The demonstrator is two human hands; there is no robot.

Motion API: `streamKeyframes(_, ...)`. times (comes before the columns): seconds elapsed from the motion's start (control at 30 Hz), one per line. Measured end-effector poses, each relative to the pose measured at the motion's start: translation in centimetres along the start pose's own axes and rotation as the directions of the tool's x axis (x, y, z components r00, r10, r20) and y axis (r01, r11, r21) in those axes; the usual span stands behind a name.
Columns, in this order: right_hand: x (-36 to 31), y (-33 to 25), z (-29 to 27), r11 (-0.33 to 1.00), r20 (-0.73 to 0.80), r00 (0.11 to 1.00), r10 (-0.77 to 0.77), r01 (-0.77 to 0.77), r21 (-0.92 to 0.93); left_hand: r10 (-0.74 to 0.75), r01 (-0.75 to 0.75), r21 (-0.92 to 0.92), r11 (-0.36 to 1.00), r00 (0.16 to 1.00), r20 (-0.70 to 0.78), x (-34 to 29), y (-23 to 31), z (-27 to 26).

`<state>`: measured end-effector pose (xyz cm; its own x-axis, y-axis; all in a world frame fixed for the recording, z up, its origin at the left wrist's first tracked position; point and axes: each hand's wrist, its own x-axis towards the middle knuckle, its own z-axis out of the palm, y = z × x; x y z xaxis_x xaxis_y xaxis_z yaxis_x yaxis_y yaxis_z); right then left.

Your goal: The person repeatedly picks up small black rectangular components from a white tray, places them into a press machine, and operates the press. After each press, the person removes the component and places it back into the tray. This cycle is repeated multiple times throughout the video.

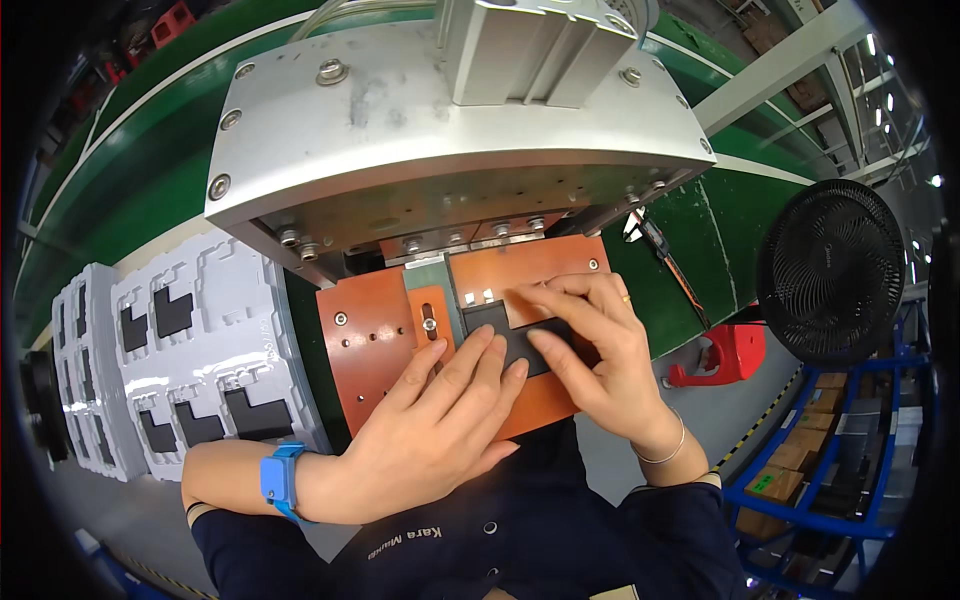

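Observation:
A flat black L-shaped piece [487, 316] lies on the orange fixture plate [368, 330] in front of the metal press. Two small shiny tabs show at its far edge. My left hand [430, 430] is laid flat, fingers stretched, its fingertips on the piece's near left part. On the other side, my right hand [600, 350] has its thumb resting on the piece by the notch. Its index finger reaches over the orange plate near the tabs, apart from the thumb. A green strip and a slotted orange stop block [429, 318] border the piece on the left.
The silver press frame [400, 120] stands over the fixture's far side. To the left, white moulded trays [200, 350] hold several black pieces. On the right are a digital caliper [668, 262], a red tape dispenser [728, 355], a black fan [832, 272] and blue shelving with boxes [800, 460].

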<state>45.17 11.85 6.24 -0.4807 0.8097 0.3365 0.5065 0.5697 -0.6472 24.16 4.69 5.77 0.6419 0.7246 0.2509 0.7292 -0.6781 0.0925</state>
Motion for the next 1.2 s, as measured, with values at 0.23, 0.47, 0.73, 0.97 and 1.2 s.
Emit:
streamKeyframes(0.23, -0.5, -0.7, 0.7, 0.991, 0.078, 0.997, -0.03, 0.039, -0.126, 0.0, 0.001, -0.005, 1.0, 1.0, 0.005, -0.2, 0.2, 0.3)
streamKeyframes(0.47, 1.8, -0.3, 0.4, 0.969, 0.175, 0.967, -0.182, 0.207, -0.132, -0.001, 0.004, 0.076, 0.997, 0.999, -0.035, -0.4, 0.4, 0.6)
streamKeyframes(0.73, 1.9, -0.3, 1.5, 0.925, 0.168, 0.956, -0.239, 0.277, -0.261, 0.005, 0.002, 0.11, 0.994, 0.998, -0.062, -0.4, 0.4, 0.6)
streamKeyframes(0.97, 1.6, -0.3, 1.5, 0.908, 0.164, 0.963, -0.214, 0.258, -0.329, 0.002, 0.002, 0.086, 0.996, 0.998, -0.055, -0.3, 0.4, 0.6)
streamKeyframes(1.2, 1.6, 0.1, 1.4, 0.931, 0.13, 0.967, -0.218, 0.246, -0.269, 0.008, -0.004, 0.08, 0.997, 0.999, -0.049, -0.1, 0.3, 0.4)
